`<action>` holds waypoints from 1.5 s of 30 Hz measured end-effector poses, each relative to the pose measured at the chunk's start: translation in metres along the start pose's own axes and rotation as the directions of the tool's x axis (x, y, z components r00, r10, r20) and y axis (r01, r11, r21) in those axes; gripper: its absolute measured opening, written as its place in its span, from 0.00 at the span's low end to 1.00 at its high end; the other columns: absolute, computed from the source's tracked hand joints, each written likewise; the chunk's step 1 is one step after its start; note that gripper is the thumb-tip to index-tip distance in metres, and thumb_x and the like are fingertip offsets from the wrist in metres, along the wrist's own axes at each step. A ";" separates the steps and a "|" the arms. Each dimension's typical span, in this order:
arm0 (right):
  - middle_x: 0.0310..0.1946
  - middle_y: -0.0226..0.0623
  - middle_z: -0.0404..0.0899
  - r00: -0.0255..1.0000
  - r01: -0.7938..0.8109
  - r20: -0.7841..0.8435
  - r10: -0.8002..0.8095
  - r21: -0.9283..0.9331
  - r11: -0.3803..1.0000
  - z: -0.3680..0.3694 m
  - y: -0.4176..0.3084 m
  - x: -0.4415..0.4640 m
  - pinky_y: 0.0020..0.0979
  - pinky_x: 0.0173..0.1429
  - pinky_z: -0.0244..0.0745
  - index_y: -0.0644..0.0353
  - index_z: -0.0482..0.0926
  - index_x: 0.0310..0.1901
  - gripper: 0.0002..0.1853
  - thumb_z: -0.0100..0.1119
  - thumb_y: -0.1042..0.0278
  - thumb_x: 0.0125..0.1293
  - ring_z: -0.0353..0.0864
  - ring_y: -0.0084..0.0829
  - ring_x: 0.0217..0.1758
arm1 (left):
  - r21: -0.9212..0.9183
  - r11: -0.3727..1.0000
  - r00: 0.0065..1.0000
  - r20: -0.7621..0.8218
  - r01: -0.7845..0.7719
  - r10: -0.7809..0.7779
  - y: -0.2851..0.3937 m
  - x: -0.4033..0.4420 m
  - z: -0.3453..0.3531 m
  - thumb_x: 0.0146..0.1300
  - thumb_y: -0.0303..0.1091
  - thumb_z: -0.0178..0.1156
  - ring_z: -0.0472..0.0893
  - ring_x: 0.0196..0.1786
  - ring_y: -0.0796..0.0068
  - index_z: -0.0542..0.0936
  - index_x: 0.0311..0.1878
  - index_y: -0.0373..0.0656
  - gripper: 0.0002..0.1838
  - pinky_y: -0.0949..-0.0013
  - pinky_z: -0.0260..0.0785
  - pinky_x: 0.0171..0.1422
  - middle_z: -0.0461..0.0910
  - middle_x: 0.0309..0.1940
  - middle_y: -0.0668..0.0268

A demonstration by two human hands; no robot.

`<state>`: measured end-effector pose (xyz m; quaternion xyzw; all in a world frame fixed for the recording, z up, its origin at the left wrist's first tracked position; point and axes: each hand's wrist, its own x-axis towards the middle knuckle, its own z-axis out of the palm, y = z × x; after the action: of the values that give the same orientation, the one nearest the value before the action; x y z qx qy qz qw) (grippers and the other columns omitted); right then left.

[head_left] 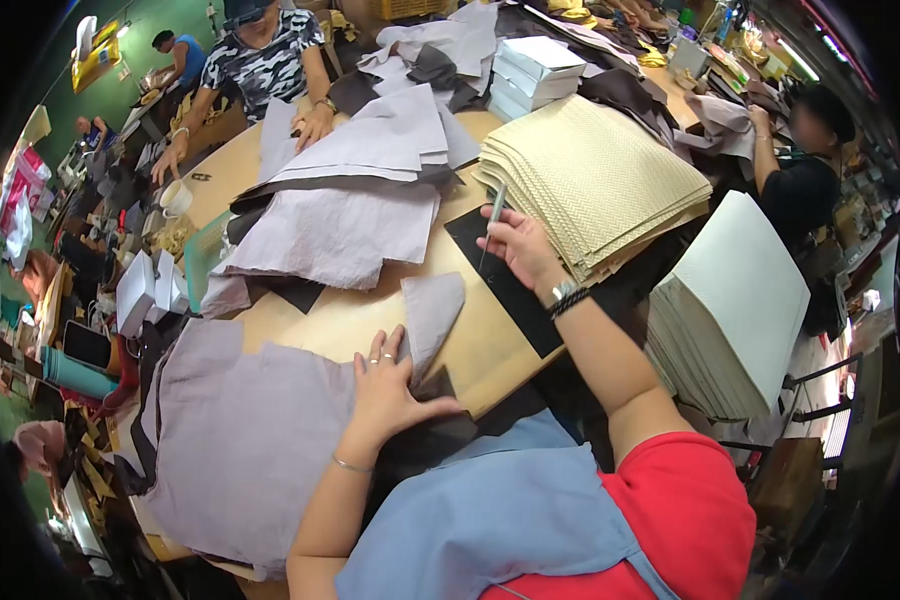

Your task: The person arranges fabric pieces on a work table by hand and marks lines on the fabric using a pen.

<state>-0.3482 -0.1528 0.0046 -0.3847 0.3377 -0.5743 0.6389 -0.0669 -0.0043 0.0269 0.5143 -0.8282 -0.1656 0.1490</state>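
My left hand [385,388] lies with its fingers spread at the edge of a large pale mauve sheet [250,430] that looks like leather. Beyond its fingertips is a small curved mauve offcut [433,312]. My right hand [518,248] is closed around a slim silver pen-like tool [497,203], whose exact kind I cannot make out. The tool tilts over a black rectangular strip [515,300] on the wooden table [490,375]; whether its tip touches the strip is unclear.
Woven-textured cream sheets [595,175] are stacked past my right hand. A tall stack of white sheets [735,300] stands at the right. More mauve pieces [345,225] are heaped ahead, near white boxes [535,75]. Across the table, a person in a camouflage shirt [260,60] touches the heap.
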 end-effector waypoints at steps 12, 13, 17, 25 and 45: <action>0.44 0.32 0.84 0.966 0.204 -0.070 -0.248 -0.375 0.904 0.021 0.036 -0.053 0.24 0.53 0.77 0.62 0.77 0.45 0.08 0.53 0.66 0.77 0.81 0.19 0.45 | -0.140 0.990 0.956 -0.289 0.003 -0.044 -0.030 0.013 0.009 0.58 0.29 0.64 0.81 0.39 0.58 0.83 0.39 0.45 0.06 0.58 0.69 0.44 0.82 0.35 0.60; 0.43 0.33 0.84 0.967 0.210 -0.042 -0.250 -0.421 0.883 0.022 0.037 -0.053 0.24 0.53 0.77 0.62 0.77 0.45 0.09 0.53 0.65 0.76 0.81 0.19 0.45 | -0.131 0.991 0.955 -0.294 0.002 -0.040 -0.032 0.013 0.011 0.59 0.30 0.64 0.80 0.38 0.58 0.82 0.38 0.44 0.05 0.59 0.68 0.42 0.81 0.33 0.60; 0.42 0.36 0.85 0.983 0.156 0.033 -0.183 -0.678 0.718 0.026 0.031 -0.058 0.26 0.53 0.76 0.62 0.77 0.44 0.13 0.59 0.59 0.73 0.81 0.22 0.43 | -0.395 0.916 0.909 -0.350 0.074 -0.225 -0.043 0.014 0.018 0.66 0.31 0.61 0.77 0.34 0.60 0.77 0.37 0.41 0.05 0.65 0.66 0.41 0.80 0.30 0.58; 0.41 0.37 0.82 0.894 0.410 0.407 -0.185 -0.581 0.703 0.078 0.047 -0.080 0.26 0.42 0.73 0.58 0.72 0.41 0.17 0.73 0.62 0.62 0.77 0.21 0.38 | -0.974 0.221 0.889 -0.142 -0.047 -0.435 -0.035 0.008 0.012 0.81 0.36 0.42 0.60 0.40 0.87 0.66 0.44 0.46 0.07 0.79 0.58 0.45 0.61 0.37 0.77; 0.49 0.43 0.83 0.575 0.802 0.573 -0.584 -0.535 0.266 0.102 -0.004 -0.093 0.41 0.60 0.71 0.56 0.70 0.35 0.21 0.78 0.61 0.54 0.81 0.45 0.50 | -0.889 0.415 0.887 -0.340 -0.194 -0.314 -0.015 -0.019 -0.017 0.80 0.35 0.44 0.65 0.38 0.85 0.67 0.44 0.46 0.06 0.81 0.61 0.45 0.66 0.35 0.75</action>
<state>-0.2720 -0.0498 0.0560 -0.7916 0.2493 -0.5419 0.1326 -0.0396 0.0045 0.0349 0.4049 -0.5253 -0.4651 0.5864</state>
